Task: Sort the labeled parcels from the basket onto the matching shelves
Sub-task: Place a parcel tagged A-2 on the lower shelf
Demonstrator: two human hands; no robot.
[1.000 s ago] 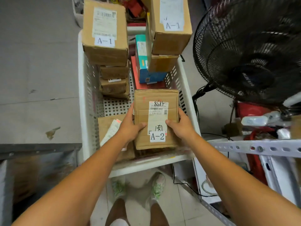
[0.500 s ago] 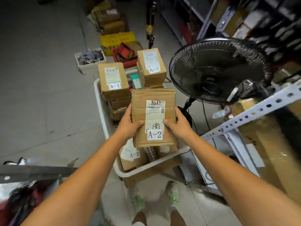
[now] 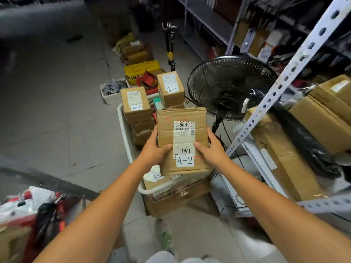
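Head view, parcel [image 3: 182,130], tiled floor [image 3: 57,120], shelving [image 3: 283,80]

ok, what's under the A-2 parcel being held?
Below the A-2 parcel, gripped by the left hand and right hand: the white basket and a second parcel whose label shows only "A-". Its last character and the basket floor are covered.

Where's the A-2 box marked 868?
Head view centre: left hand and right hand grip the A-2 box above the white basket, left of the black fan.
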